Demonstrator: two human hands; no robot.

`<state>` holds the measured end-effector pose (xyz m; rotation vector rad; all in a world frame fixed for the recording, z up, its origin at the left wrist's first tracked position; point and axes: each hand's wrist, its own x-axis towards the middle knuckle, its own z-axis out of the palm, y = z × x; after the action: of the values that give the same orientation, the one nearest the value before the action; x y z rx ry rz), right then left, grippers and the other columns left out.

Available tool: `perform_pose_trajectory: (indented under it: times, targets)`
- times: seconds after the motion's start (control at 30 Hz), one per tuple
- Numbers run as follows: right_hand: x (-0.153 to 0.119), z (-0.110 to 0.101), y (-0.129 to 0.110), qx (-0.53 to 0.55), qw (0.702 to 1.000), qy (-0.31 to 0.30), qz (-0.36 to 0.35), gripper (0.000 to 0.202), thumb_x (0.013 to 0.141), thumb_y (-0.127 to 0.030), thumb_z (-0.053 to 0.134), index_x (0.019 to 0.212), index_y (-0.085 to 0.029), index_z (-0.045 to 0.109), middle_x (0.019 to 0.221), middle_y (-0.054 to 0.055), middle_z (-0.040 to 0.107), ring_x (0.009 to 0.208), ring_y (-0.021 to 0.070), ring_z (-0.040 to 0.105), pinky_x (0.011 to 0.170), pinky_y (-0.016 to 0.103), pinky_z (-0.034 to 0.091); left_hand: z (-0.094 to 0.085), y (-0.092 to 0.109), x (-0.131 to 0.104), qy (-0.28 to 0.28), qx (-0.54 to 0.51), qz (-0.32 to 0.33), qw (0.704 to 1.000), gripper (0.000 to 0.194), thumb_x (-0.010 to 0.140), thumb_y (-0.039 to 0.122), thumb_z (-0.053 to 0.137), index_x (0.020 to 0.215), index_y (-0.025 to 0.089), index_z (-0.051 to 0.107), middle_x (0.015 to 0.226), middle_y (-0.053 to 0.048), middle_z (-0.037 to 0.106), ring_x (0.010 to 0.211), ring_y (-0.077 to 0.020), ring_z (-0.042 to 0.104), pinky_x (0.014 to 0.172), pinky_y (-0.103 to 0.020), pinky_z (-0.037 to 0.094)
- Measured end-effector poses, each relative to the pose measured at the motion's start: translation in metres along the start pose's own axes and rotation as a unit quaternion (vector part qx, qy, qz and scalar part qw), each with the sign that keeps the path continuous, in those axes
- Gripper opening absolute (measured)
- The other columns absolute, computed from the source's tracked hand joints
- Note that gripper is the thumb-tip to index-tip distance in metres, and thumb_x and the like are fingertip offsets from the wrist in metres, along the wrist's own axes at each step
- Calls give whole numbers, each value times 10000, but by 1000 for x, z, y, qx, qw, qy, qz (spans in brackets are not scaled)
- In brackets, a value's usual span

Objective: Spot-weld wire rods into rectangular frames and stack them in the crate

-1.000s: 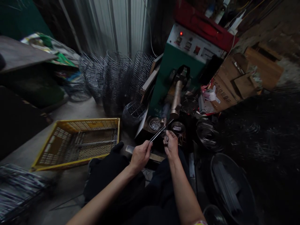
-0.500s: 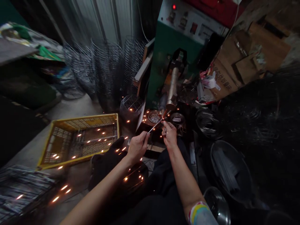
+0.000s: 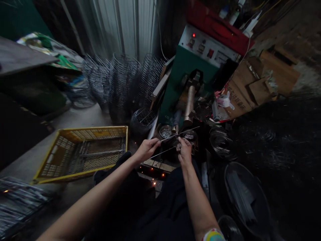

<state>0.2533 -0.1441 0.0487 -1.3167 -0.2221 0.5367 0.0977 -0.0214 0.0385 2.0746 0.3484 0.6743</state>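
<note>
Holds a thin metal rod in front of the lower electrode of a green welding machine, clamped between the thumb and fingers of the left hand. Has the right hand close by at the rod's far end, with fingertips drawn in near small metal parts; cannot tell from this view whether clamped on any. Shows a second rod slanting below, between both hands, and a third rod pointing away to the right.

Just left of the electrode, a round dish of small metal pieces; to the right, another dish, partly under the third rod. Above, a thick metal cylinder on the machine. Below the hands, a few orange sparks.

Farther left, a yellow crate with rods inside, and behind it, stacked wire baskets along a corrugated panel. To the right, a cardboard box and, lower down, a dark tub with grey strips inside.
</note>
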Motion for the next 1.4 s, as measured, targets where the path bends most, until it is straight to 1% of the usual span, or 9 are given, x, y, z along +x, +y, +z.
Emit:
perform_pose_trajectory:
  times: [0.37, 0.6, 0.7, 0.8, 0.97, 1.13, 1.23, 1.3, 1.4]
  targets:
    - [14, -9, -5, 14, 999, 5, -35, 380, 617, -459, 785, 617, -208, 499, 382, -135, 336, 334, 40, 250, 340, 191, 218, 0, 4, 28, -15, 26, 28, 999, 363, 953, 349, 435, 676, 156, 569, 568, 36, 467, 546, -97, 400, 555, -222, 309]
    - [9, -17, -6, -12, 999, -33, 5, 342, 677, -478, 764, 688, -179, 596, 422, -106, 411, 359, 41, 288, 359, 177, 215, -11, 10, 32, -47, 34, 19, 998, 320, 949, 333, 462, 708, 162, 585, 570, 41, 481, 536, -86, 424, 543, -210, 311]
    - [-10, -43, -12, -111, 992, -63, 0, 379, 734, -531, 725, 699, -171, 610, 444, -87, 443, 380, 51, 330, 383, 174, 247, -14, 11, 34, -46, 43, 24, 998, 306, 944, 323, 459, 711, 169, 584, 545, 49, 437, 519, -86, 398, 542, -215, 302]
    - [-41, -84, -17, -263, 961, -77, -43, 404, 814, -545, 660, 681, -165, 623, 503, -45, 508, 454, 86, 431, 454, 199, 322, -13, 9, 37, -46, 59, 42, 996, 335, 944, 324, 442, 652, 177, 513, 547, 45, 416, 519, -89, 388, 545, -220, 298]
    - [-89, -145, -7, -503, 852, -18, -147, 370, 921, -503, 527, 796, -187, 673, 647, 12, 636, 591, 165, 567, 593, 256, 388, -5, 12, 31, -24, 123, 58, 990, 318, 945, 314, 421, 654, 196, 468, 540, 30, 419, 495, -106, 394, 534, -236, 281]
    - [-108, -167, 14, -684, 710, -29, -167, 372, 975, -444, 395, 921, -211, 680, 921, 71, 724, 819, 217, 676, 647, 271, 406, -26, 17, -26, -78, 238, 74, 965, 181, 895, 212, 483, 741, 199, 577, 611, -19, 578, 529, -145, 505, 518, -246, 312]
    - [-103, -170, 15, -728, 673, -32, -127, 364, 973, -457, 389, 975, -240, 681, 924, 60, 733, 801, 222, 683, 613, 278, 402, -66, 7, -86, -68, 283, 62, 955, 177, 867, 157, 476, 781, 197, 626, 653, -37, 636, 575, -160, 564, 556, -247, 396]
    - [-96, -172, 11, -734, 674, -14, -87, 364, 960, -495, 408, 1016, -256, 678, 883, 58, 736, 773, 231, 684, 596, 285, 411, -101, -7, -125, 22, 267, 5, 964, 148, 860, 216, 520, 837, 198, 665, 730, -53, 684, 649, -176, 611, 625, -257, 453]
    - [-87, -170, 6, -739, 672, -1, -37, 389, 949, -538, 406, 1053, -271, 669, 871, 70, 737, 802, 264, 688, 598, 303, 429, -153, -39, -162, 245, 192, -138, 940, 208, 865, 334, 564, 913, 186, 703, 901, -76, 728, 819, -218, 648, 735, -288, 484]
